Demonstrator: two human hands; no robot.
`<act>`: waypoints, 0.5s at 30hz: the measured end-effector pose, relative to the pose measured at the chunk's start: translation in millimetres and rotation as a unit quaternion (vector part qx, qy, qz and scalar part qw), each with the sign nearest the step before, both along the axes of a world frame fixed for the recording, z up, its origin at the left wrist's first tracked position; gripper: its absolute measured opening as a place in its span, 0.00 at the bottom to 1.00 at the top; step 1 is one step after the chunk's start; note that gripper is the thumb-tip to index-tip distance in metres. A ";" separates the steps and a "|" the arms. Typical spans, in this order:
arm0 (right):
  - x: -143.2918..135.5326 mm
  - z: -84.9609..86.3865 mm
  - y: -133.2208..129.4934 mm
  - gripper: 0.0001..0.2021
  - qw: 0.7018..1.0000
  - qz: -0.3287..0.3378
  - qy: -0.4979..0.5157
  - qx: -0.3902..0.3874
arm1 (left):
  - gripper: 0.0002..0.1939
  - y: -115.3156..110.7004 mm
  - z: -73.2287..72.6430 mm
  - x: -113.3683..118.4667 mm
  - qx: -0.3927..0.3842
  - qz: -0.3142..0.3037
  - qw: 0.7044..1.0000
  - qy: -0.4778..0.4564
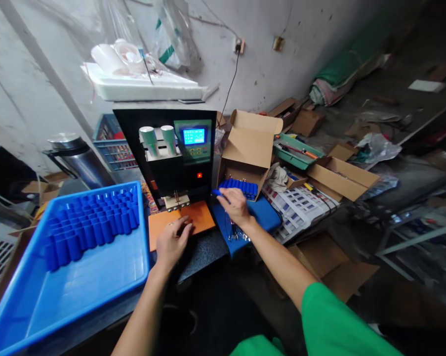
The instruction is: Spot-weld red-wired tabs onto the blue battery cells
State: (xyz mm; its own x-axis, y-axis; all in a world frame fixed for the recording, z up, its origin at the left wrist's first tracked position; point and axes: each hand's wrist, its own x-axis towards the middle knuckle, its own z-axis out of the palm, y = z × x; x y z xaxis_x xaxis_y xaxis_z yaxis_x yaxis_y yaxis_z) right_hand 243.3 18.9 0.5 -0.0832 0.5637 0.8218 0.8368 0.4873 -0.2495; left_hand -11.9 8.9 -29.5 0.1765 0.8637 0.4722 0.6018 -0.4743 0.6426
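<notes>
- Nearest to us, a large blue tray (97, 277) sits at the left of the dark worktop (204, 252), with rows of upright blue cells (93, 222) packed along its far side.
- Our left hand (173, 242) rests palm down on an orange board (178, 223) just right of the tray; its grip is loose and flat, holding nothing that we can see.
- Our right hand (234, 206) reaches forward over a blue pad (262, 212), its fingertips closed on the end of one blue cell (217, 193) at the mouth of an open cardboard box (249, 148), where more cells lie stacked on their sides.
- We judge the pinch to be light and near the cell's tip, so the cell could slip and roll off the pad.
- Small metal pieces (234, 233) lie by our right wrist, and the sleeve or wrist could sweep them off the edge.
- Behind the orange board stands a black welding machine (171, 158) with a lit screen and thin probes just above the board; our left fingers lie close to those probes, which looks risky.
- Further right, a green tool tray (295, 153), loose papers and more open boxes crowd the worktop's far side, leaving little free room there.
</notes>
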 end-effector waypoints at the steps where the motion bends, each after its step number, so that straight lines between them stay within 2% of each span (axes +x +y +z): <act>1: 15.0 1.9 5.3 0.13 0.999 -0.045 0.005 -0.002 | 0.18 -0.7 -0.2 0.1 0.007 0.003 1.000 0.000; 3: 40.7 3.6 19.2 0.13 0.995 -0.102 -0.013 -0.020 | 0.18 -2.0 -0.3 0.5 0.023 0.008 1.000 0.001; 7: 63.6 -0.1 52.2 0.12 0.984 -0.111 -0.105 -0.092 | 0.16 -3.7 0.5 0.0 0.057 0.007 0.998 0.011; 11: 57.2 0.0 73.4 0.13 0.954 -0.114 -0.214 -0.178 | 0.15 -4.9 0.4 -1.6 0.067 -0.002 0.998 0.017; 15: 42.1 9.4 81.4 0.15 0.910 -0.148 -0.302 -0.244 | 0.15 -5.7 0.0 -1.4 0.073 -0.001 0.997 0.024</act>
State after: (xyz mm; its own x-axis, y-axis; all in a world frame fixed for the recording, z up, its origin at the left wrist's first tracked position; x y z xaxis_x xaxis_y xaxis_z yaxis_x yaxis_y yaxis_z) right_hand 285.4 100.3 9.9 -0.2207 0.9206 0.3222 0.9699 0.1721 0.1725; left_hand -13.4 3.2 -29.5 0.2031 0.7858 0.5842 0.6300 -0.5616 0.5364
